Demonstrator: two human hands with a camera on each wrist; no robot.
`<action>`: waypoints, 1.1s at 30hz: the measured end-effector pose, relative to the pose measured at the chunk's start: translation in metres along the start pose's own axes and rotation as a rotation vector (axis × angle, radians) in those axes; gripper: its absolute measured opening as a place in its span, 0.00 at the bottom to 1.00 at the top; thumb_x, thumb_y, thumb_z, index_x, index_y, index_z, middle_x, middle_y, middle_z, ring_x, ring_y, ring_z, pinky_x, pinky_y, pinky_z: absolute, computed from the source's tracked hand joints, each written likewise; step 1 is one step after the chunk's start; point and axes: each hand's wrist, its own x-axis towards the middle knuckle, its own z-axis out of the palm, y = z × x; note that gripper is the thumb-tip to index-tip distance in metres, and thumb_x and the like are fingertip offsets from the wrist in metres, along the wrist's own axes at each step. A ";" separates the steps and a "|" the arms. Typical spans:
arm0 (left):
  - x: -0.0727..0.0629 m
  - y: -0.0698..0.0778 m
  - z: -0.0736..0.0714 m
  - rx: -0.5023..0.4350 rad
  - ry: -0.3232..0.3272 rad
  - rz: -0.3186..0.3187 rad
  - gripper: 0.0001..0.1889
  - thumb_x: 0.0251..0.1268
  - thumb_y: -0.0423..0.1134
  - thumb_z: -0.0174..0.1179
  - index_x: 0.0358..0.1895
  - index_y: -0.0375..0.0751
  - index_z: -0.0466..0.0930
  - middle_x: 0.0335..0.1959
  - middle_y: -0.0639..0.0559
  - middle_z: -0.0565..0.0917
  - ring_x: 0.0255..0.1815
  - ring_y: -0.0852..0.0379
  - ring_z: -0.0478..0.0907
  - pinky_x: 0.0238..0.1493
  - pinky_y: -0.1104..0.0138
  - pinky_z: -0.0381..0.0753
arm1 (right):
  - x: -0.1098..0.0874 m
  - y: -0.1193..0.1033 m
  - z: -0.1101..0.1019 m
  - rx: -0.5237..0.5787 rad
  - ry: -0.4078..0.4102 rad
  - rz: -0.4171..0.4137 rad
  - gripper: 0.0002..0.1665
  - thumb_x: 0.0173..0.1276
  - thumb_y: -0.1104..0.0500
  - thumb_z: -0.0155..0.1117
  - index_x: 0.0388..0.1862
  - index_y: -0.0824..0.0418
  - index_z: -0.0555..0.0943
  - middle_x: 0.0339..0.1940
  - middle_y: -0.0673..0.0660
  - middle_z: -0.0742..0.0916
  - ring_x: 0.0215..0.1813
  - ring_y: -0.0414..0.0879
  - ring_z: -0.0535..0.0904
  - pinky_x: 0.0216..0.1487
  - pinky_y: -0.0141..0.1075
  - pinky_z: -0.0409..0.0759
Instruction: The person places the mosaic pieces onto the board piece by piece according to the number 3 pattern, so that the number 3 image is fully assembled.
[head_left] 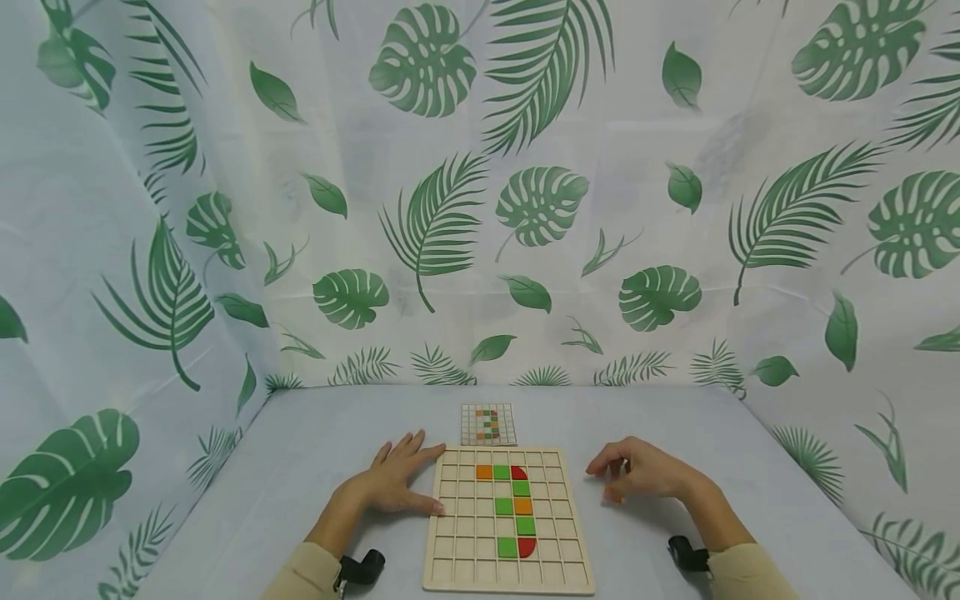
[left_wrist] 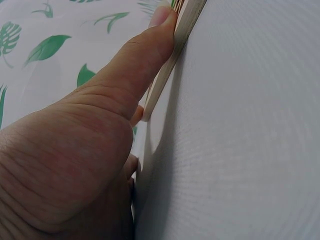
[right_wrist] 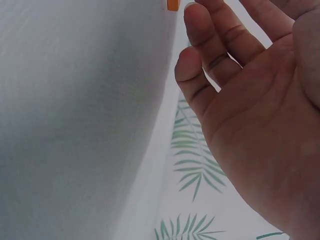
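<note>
A pale wooden grid board (head_left: 461,575) lies on the table, with green, orange and red pieces in several cells; the two red ones have a rounded corner. My left hand (head_left: 393,483) rests flat at the board's left side, fingers spread. Its thumb (left_wrist: 135,62) touches the board's edge (left_wrist: 167,70). To the right of the board and apart from it, my right hand (head_left: 645,468) is bent over the table. A small orange tile (head_left: 615,493) shows at its fingertips, apparently pinched; the grip is partly hidden. In the right wrist view the orange tile (right_wrist: 173,5) is cut off at the top.
Just behind the board lies a small printed card (head_left: 487,425) with a grid and coloured squares on it. A pale cloth (head_left: 240,508) covers the table. Leaf-patterned curtains (head_left: 480,250) rise at the back and both sides. Black wrist devices (head_left: 363,568) sit near both sleeves.
</note>
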 end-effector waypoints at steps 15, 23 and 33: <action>0.000 0.000 0.000 -0.013 -0.001 0.006 0.55 0.52 0.71 0.72 0.82 0.56 0.61 0.86 0.34 0.47 0.87 0.33 0.40 0.83 0.33 0.36 | -0.001 0.010 -0.002 0.019 -0.035 -0.005 0.16 0.52 0.65 0.83 0.41 0.56 0.90 0.38 0.50 0.91 0.37 0.40 0.81 0.39 0.31 0.81; -0.001 0.000 -0.001 -0.007 -0.006 -0.004 0.55 0.51 0.72 0.72 0.82 0.58 0.60 0.86 0.35 0.47 0.87 0.33 0.40 0.83 0.34 0.36 | 0.001 0.006 -0.001 0.041 -0.050 -0.034 0.14 0.54 0.68 0.80 0.40 0.59 0.89 0.37 0.51 0.90 0.38 0.39 0.81 0.39 0.31 0.82; 0.000 0.000 -0.001 -0.008 -0.006 -0.004 0.55 0.52 0.71 0.72 0.83 0.57 0.60 0.86 0.35 0.47 0.87 0.33 0.41 0.83 0.34 0.36 | 0.004 -0.002 0.004 0.046 -0.024 -0.008 0.14 0.55 0.71 0.78 0.40 0.61 0.88 0.38 0.53 0.89 0.39 0.41 0.82 0.41 0.29 0.82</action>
